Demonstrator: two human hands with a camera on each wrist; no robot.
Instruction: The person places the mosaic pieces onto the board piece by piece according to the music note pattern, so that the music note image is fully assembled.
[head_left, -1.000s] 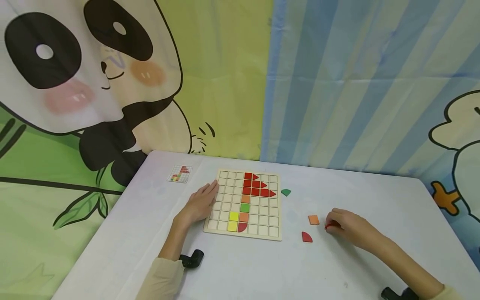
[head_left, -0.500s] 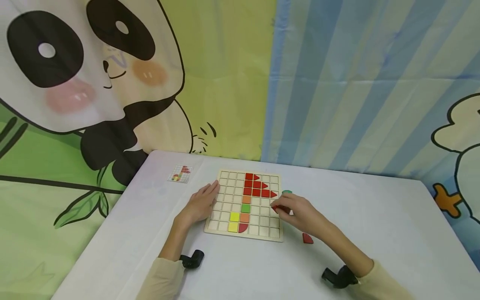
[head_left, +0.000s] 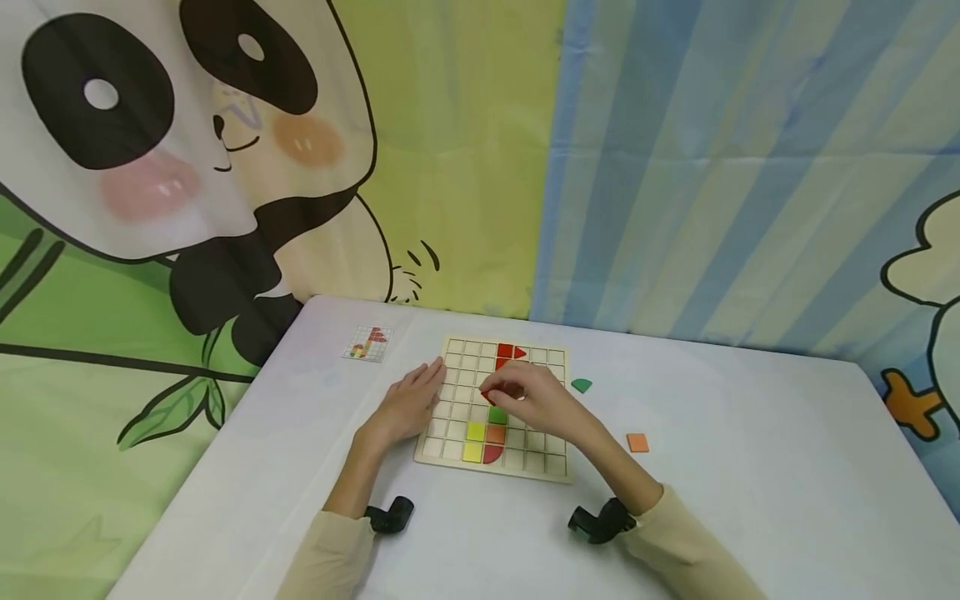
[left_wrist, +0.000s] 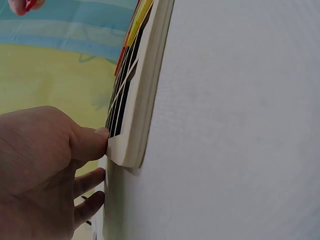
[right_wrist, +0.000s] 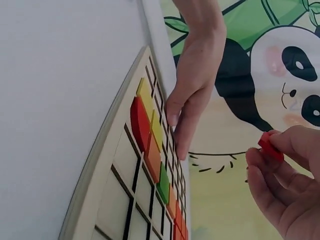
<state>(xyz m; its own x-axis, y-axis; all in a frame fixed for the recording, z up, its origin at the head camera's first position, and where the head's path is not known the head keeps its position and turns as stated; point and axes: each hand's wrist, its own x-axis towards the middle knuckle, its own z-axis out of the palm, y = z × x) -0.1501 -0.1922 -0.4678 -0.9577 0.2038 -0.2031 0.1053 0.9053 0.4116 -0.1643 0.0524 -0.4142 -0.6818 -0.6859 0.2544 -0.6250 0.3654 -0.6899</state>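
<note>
My right hand pinches a small red tile between thumb and fingertips, raised over the middle of the gridded wooden board. My left hand touches the board's left edge with straight fingers; its thumb meets the edge in the left wrist view. On the board sit two yellow squares, an orange square, a green square, a red quarter-circle and several red tiles at the top. My right hand covers part of the red rows.
A green quarter-circle lies right of the board, and a loose orange square farther right. A small pattern card lies at the back left. The white table ends at a printed curtain.
My right hand has carried the red tile leftward from the table's right side to above the board. The loose red quarter-circle has become hidden by my right arm. My left hand stays at the board.
</note>
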